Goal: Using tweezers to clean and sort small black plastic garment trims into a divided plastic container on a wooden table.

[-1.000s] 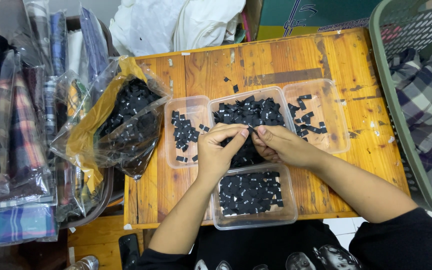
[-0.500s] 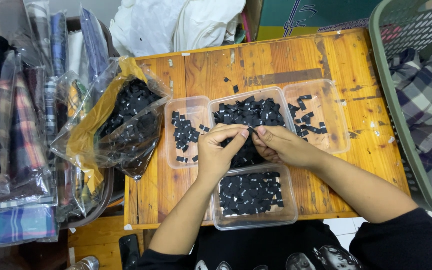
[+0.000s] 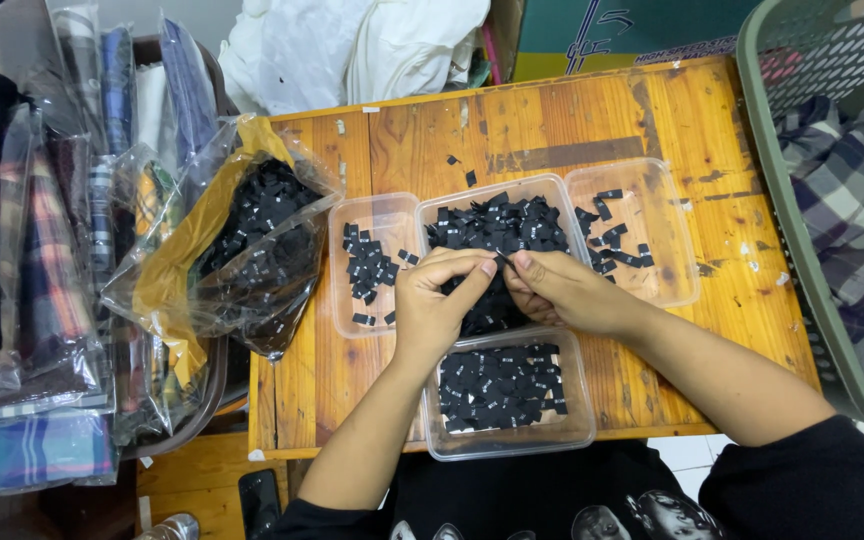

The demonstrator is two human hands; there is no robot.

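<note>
My left hand [image 3: 439,300] and my right hand [image 3: 562,292] meet fingertip to fingertip over the middle clear plastic tray [image 3: 430,215], which is heaped with small black fabric labels [image 3: 500,226]. Together the fingers pinch one small black label [image 3: 500,261]. A left tray [image 3: 377,212] holds a few scattered labels. A right tray [image 3: 664,215] holds a few more. The near tray [image 3: 577,432] at the table's front edge is filled with neatly laid labels.
A wooden table [image 3: 552,120] carries the trays. A crumpled clear bag [image 3: 252,240] of black labels lies at its left edge. Bagged folded fabrics [image 3: 42,300] pile up at the left. A green mesh basket [image 3: 802,200] with plaid cloth stands at the right.
</note>
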